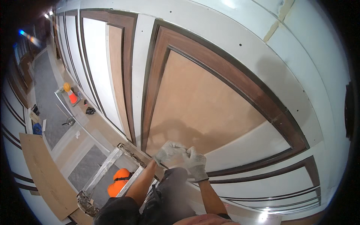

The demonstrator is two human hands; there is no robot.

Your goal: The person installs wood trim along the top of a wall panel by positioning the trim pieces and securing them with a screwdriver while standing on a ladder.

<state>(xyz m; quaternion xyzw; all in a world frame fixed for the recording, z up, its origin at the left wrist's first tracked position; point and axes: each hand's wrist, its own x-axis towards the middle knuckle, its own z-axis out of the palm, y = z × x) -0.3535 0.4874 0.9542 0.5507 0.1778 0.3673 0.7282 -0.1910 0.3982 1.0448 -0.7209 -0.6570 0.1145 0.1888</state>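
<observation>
My left hand (168,150), in a pale knitted work glove, is closed in front of my body. Close beside it my right hand (197,165), gloved the same way, is also closed, its fingertips nearly meeting the left ones. Whatever lies between the fingers, if anything, is too small to make out. Just beyond both hands stands a wall panel with a tan board (198,97) set in a dark reddish-brown wooden frame (240,80). A white strip (251,142) shows along the panel's lower right part.
A paint-spattered metal ladder (101,168) stands at my left, with an orange hard-hat-like object (120,182) below it. Farther left are an orange cone (72,98) with a yellow top, a long brown board (47,176) and a blue roll (37,128).
</observation>
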